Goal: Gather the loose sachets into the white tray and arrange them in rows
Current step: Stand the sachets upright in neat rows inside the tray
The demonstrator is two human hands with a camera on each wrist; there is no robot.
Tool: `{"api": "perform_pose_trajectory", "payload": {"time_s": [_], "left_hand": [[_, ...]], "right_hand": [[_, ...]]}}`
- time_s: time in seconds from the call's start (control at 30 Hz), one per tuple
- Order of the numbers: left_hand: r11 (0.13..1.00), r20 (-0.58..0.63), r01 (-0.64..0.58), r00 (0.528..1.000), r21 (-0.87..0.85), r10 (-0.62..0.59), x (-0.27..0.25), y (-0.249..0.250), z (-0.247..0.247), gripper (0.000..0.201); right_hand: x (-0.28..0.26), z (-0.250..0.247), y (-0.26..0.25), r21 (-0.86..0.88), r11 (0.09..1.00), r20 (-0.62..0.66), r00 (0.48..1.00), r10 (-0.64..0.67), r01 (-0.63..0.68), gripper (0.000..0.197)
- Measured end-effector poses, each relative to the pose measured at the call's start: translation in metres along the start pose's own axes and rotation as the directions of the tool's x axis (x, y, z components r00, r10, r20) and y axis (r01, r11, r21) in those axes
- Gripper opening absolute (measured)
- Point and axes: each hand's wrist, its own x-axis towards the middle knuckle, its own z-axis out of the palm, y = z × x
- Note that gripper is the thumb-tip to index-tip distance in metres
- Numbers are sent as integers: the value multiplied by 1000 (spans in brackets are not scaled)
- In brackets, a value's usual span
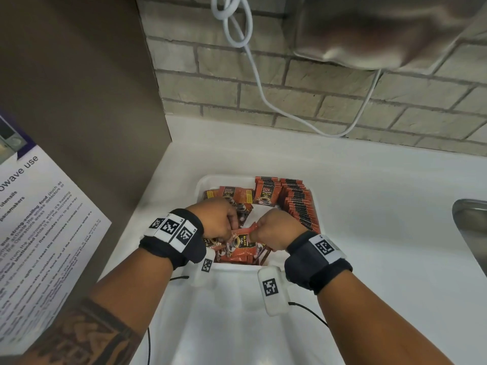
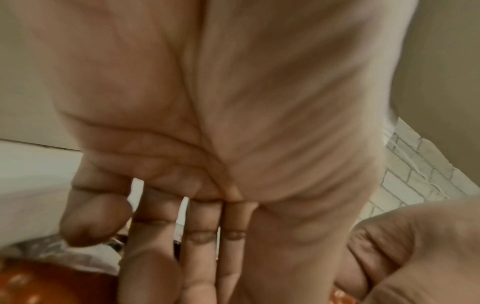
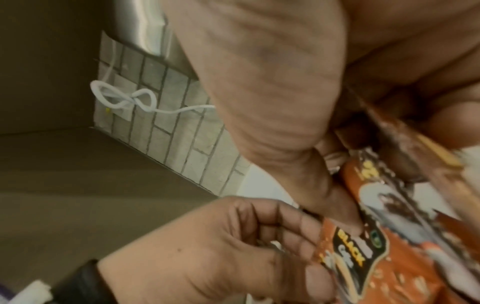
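Both wrists bend down over the white tray (image 1: 210, 179) — left hand (image 1: 214, 219) and right hand (image 1: 275, 229) pinch one sachet (image 1: 241, 239) between curled fingers.

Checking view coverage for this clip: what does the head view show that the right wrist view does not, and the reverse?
Only the head view shows the white tray, the upright row of sachets along its right side, the microwave notice and the sink edge. Only the right wrist view shows the right hand's palm side, close against the held sachet. Both show the left hand, that sachet pinched between the hands, the brick wall and the white cable.
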Motion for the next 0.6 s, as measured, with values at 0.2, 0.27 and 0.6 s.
{"api": "perform_pose_trajectory", "payload": {"time_s": [0.2,0.27,0.6], "left_hand": [[999,-14,13,1000,32,-13,-3,3,-1,23],[999,-24,40,999,-33,-41,-4,4,-4,24],[438,-20,-116,976,-891,218,-26,35,-16,61]], "right_hand": [[-16,-20,0,-71,995,-74,994,-81,75,42],[-24,-29,1,-66,992,-118,987,-110,103,35],[-44,-65,4,510,804,-211,951,-226,304,13]]}}
